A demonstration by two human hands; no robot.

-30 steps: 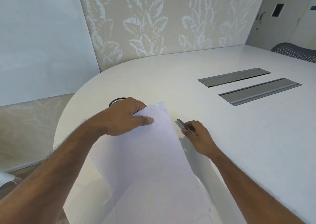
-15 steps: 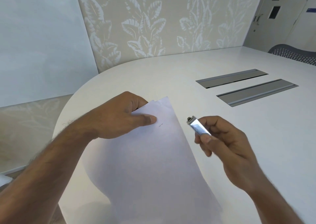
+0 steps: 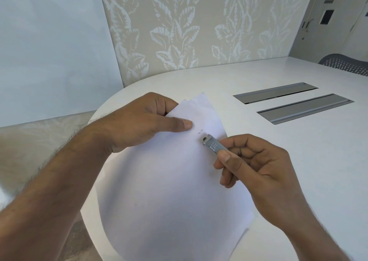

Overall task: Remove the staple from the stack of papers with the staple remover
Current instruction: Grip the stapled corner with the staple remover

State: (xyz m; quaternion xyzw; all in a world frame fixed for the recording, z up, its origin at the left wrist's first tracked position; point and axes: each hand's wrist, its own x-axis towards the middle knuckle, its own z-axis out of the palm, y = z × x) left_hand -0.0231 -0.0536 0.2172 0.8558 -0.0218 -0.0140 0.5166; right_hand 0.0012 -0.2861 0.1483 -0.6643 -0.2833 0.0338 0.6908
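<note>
The left hand (image 3: 143, 125) grips the far corner of the stack of papers (image 3: 175, 191) - thumb flat on the top sheet, fingers curled underneath. The stack lies over the rounded left end of the white counter (image 3: 298, 161) and hangs past its near edge. Just right of the thumb tip sits the staple (image 3: 200, 131), showing as two short marks. The tip of the slim grey metal staple remover (image 3: 213, 146) is just beside it - whether they touch I cannot tell. The right hand (image 3: 254, 167) pinches the remover's back end between thumb and curled fingers. Further right, two grey cable hatches (image 3: 304, 108) are set into the counter, and a dark mesh chair (image 3: 346, 63) stands at the far right edge
</note>
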